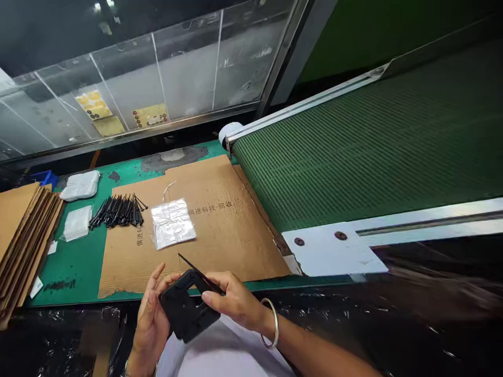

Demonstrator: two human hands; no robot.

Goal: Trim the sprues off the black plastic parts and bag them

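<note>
My left hand (150, 314) grips a black moulded plastic piece (184, 314) with a notched, roughly U-shaped outline. My right hand (231, 298) pinches a thin black pin (196, 273) against that piece, with the pin's long tip pointing up and left over the cardboard. A silver bangle (273, 322) circles my right wrist. Beyond my hands, a heap of similar black pins (118, 212) lies on the green bench top (74, 267), and a clear plastic bag (173, 223) rests on a flattened cardboard sheet (231, 238).
A stack of flattened cardboard sheets (23, 238) stands at the left, next to white plastic packets (80, 186). A green mesh conveyor belt (353, 157) with a metal frame runs along the right. Glass panes (184, 63) stand behind the bench.
</note>
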